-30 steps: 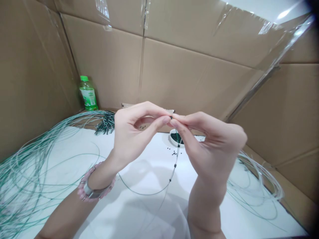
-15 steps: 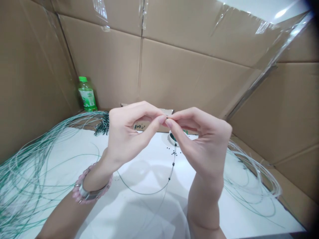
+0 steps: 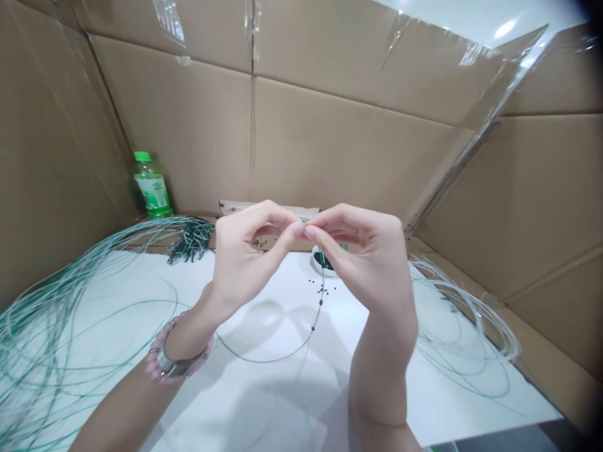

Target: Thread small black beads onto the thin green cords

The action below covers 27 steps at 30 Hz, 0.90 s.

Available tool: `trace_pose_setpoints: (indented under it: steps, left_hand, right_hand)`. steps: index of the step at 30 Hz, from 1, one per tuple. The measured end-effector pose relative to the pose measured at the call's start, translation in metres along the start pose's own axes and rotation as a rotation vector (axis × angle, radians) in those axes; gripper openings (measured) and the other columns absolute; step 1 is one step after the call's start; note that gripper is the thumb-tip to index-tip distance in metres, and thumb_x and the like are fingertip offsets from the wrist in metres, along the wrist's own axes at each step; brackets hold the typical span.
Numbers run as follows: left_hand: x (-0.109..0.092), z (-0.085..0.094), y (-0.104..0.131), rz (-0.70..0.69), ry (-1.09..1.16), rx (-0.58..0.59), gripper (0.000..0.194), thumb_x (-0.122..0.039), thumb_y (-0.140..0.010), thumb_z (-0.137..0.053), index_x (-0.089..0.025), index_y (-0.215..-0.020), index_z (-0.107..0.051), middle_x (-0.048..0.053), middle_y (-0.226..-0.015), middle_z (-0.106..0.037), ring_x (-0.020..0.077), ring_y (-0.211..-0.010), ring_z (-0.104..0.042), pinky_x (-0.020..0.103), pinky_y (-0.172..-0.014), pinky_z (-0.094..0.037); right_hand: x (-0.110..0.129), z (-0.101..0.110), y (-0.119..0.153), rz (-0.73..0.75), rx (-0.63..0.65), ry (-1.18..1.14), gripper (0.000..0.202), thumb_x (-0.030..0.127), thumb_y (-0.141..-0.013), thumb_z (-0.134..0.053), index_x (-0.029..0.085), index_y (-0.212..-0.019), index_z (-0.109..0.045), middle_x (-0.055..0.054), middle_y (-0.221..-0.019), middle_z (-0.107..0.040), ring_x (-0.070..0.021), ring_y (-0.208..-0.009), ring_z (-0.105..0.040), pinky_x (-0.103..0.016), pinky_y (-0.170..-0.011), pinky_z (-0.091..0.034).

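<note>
My left hand (image 3: 252, 257) and my right hand (image 3: 367, 257) meet fingertip to fingertip above the table, each pinched between thumb and forefinger. What lies between the left fingertips is too small to make out. From the right hand's pinch a thin green line (image 3: 264, 362) hangs down, partly hidden by the thumb. It curves in a loop below the hands and runs left under my left wrist. A few small black beads (image 3: 321, 303) sit on its hanging stretch. Just beyond the right thumb stands a small white bowl (image 3: 316, 263) with dark contents.
Loose black beads (image 3: 323, 290) lie on the white tabletop (image 3: 264, 414). A big bundle of green and white lines (image 3: 56, 314) with dark ends spreads at left. Coiled pale lines (image 3: 485, 333) lie at right. A green bottle (image 3: 153, 188) stands by the cardboard wall (image 3: 198, 125).
The camera view has shifted slightly, moving the surroundings left in the picture. My hands remain pinched together, their fingertips drawn a little closer.
</note>
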State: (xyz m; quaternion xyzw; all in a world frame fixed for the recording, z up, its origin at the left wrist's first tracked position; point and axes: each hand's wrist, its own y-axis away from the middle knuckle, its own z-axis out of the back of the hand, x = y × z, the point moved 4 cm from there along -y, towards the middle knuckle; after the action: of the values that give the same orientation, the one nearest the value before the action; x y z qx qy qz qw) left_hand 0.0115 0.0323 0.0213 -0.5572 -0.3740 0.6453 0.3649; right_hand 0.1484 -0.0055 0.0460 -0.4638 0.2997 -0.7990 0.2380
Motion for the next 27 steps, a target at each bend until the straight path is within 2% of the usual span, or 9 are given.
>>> trace_pose_setpoints:
  steps: [7,10,13,17,21,23,27]
  left_hand:
    - [0.008,-0.005,0.004,0.134,0.191,-0.012,0.004,-0.022,-0.078,-0.064,-0.020,-0.077,-0.066,0.000,-0.070,-0.065,0.0082,-0.060,-0.060,0.018,-0.053,-0.052]
    - [0.010,-0.007,0.004,0.147,0.200,-0.022,0.006,-0.026,-0.076,-0.066,-0.020,-0.076,-0.067,0.001,-0.071,-0.066,0.0083,-0.059,-0.060,0.018,-0.052,-0.053]
    - [0.014,-0.012,0.005,0.141,0.252,0.022,0.009,-0.028,-0.078,-0.064,-0.020,-0.076,-0.068,0.001,-0.069,-0.066,0.0088,-0.058,-0.060,0.019,-0.052,-0.053]
    - [0.019,-0.014,0.008,0.059,0.323,0.033,0.014,-0.027,-0.084,-0.056,-0.022,-0.081,-0.069,0.002,-0.071,-0.065,0.0106,-0.060,-0.061,0.023,-0.053,-0.053]
    - [0.015,-0.012,0.008,-0.053,0.257,0.038,0.011,-0.020,-0.076,-0.064,-0.022,-0.087,-0.066,0.001,-0.073,-0.066,0.0100,-0.060,-0.062,0.021,-0.052,-0.053]
    - [0.012,-0.012,0.008,-0.029,0.233,0.031,0.014,-0.019,-0.073,-0.068,-0.021,-0.087,-0.065,0.000,-0.073,-0.066,0.0088,-0.059,-0.062,0.019,-0.052,-0.054]
    - [0.010,-0.011,0.007,0.090,0.224,-0.033,0.005,-0.022,-0.074,-0.068,-0.020,-0.077,-0.064,-0.001,-0.070,-0.064,0.0077,-0.057,-0.060,0.018,-0.049,-0.051]
  right_hand:
    - [-0.002,0.003,0.000,0.003,-0.042,-0.049,0.009,0.017,-0.082,-0.058,0.016,-0.075,-0.063,0.003,-0.068,-0.066,-0.0067,-0.065,-0.064,-0.015,-0.058,-0.052]
    - [-0.001,0.004,0.001,0.007,-0.008,-0.061,0.010,0.018,-0.083,-0.056,0.015,-0.076,-0.062,0.003,-0.068,-0.064,-0.0050,-0.064,-0.061,-0.013,-0.058,-0.050]
    - [0.000,0.004,0.001,0.019,0.005,-0.064,0.011,0.019,-0.083,-0.056,0.015,-0.075,-0.060,0.004,-0.068,-0.062,-0.0044,-0.063,-0.059,-0.013,-0.057,-0.048]
    - [0.000,0.005,0.001,0.021,0.008,-0.026,0.012,0.019,-0.085,-0.053,0.015,-0.075,-0.060,0.003,-0.069,-0.062,-0.0051,-0.064,-0.057,-0.015,-0.056,-0.046]
    - [-0.001,0.005,0.001,0.012,0.000,0.000,0.013,0.020,-0.085,-0.052,0.015,-0.076,-0.060,0.003,-0.069,-0.062,-0.0060,-0.064,-0.057,-0.017,-0.057,-0.045]
    - [-0.001,0.004,0.001,0.006,0.013,-0.002,0.013,0.020,-0.085,-0.051,0.016,-0.077,-0.060,0.003,-0.069,-0.062,-0.0065,-0.065,-0.058,-0.018,-0.057,-0.046]
    - [0.001,0.002,0.001,0.005,0.037,-0.029,0.013,0.021,-0.086,-0.052,0.015,-0.078,-0.060,0.003,-0.069,-0.063,-0.0067,-0.065,-0.060,-0.018,-0.058,-0.047]
